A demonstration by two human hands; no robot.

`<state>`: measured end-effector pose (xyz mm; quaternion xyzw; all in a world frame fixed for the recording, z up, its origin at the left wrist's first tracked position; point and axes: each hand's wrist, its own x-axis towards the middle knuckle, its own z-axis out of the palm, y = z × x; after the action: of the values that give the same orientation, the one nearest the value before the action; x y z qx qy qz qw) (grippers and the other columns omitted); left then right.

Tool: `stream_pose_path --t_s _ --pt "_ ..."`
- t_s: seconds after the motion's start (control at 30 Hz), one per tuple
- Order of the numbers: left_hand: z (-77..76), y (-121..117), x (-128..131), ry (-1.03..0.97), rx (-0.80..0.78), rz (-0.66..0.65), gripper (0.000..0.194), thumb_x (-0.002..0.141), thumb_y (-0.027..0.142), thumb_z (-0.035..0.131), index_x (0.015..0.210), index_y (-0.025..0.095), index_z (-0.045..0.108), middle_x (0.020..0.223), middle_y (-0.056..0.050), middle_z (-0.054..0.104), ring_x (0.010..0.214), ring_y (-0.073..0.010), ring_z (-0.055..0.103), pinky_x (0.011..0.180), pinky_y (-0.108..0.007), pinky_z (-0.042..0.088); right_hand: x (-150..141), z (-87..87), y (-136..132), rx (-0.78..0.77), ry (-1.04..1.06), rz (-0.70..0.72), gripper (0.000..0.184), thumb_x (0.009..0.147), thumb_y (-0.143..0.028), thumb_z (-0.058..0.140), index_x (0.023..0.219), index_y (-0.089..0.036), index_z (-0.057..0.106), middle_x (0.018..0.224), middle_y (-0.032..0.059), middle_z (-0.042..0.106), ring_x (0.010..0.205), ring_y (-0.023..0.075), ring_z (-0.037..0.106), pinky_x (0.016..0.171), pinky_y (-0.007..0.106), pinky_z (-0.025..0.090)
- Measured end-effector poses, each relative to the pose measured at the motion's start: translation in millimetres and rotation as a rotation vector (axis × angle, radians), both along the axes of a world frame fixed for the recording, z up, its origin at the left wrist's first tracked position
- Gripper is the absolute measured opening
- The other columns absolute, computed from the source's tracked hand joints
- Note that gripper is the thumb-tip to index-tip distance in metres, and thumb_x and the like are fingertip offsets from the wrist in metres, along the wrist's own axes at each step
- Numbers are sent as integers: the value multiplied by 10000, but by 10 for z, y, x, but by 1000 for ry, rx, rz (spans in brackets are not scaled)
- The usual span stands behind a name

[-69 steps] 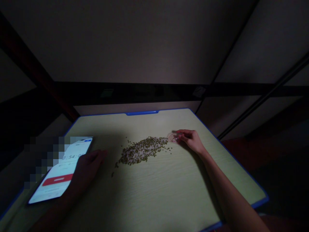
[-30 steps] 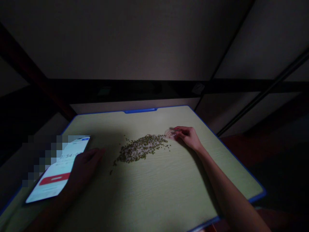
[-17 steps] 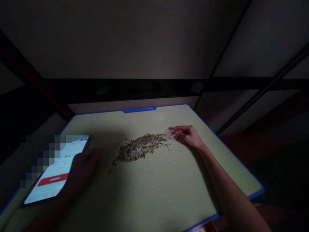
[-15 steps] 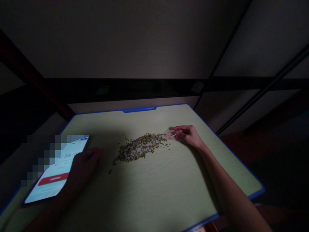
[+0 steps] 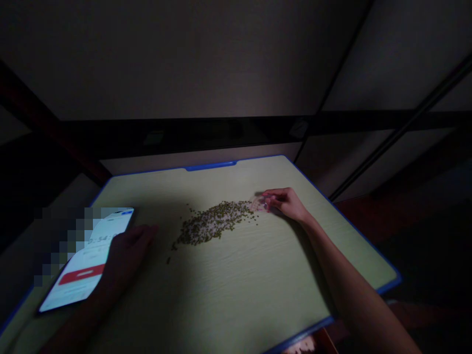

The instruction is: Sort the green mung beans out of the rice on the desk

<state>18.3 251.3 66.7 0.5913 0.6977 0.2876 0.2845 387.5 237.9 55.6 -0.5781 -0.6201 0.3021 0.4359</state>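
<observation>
We hold our hands well apart over the bench [image 5: 228, 285]. Our right hand [image 5: 289, 203] bends its fingers at a small clear piece [image 5: 255, 203], beside the right end of the green-and-white grain pile [image 5: 214, 222]; we cannot tell whether it grips. Our left hand [image 5: 133, 242] curls in shadow by the lit phone [image 5: 75, 289], its closure unclear.

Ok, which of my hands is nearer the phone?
Left. Your left hand overlaps the right side of the phone in view; your right hand is across the table, beyond the grain pile.
</observation>
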Motion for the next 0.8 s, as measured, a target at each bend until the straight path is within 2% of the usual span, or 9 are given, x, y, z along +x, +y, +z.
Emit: stream_pose_path --t_s 0.23,0.5,0.8 --pt "14 -14 26 0 -15 14 399 643 579 452 560 192 500 512 28 449 558 -146 420 535 -264 316 -3 5 1 2 -9 -2 354 705 -293 554 918 -52 702 578 63 680 519 152 578 535 283 476" --pt "10 -12 17 -17 -19 22 367 635 547 483 563 188 500 532 23 473 564 -147 428 531 -260 314 -23 -3 14 2 -2 -8 372 705 -287 552 938 -36 696 573 68 670 499 150 560 515 286 461" --pt "74 -30 47 16 -19 14 356 642 535 466 624 188 542 582 0 521 612 -176 468 566 -286 346 -30 -6 13 -2 25 25 361 698 -285 552 941 -58 692 580 54 672 517 147 574 540 293 470"
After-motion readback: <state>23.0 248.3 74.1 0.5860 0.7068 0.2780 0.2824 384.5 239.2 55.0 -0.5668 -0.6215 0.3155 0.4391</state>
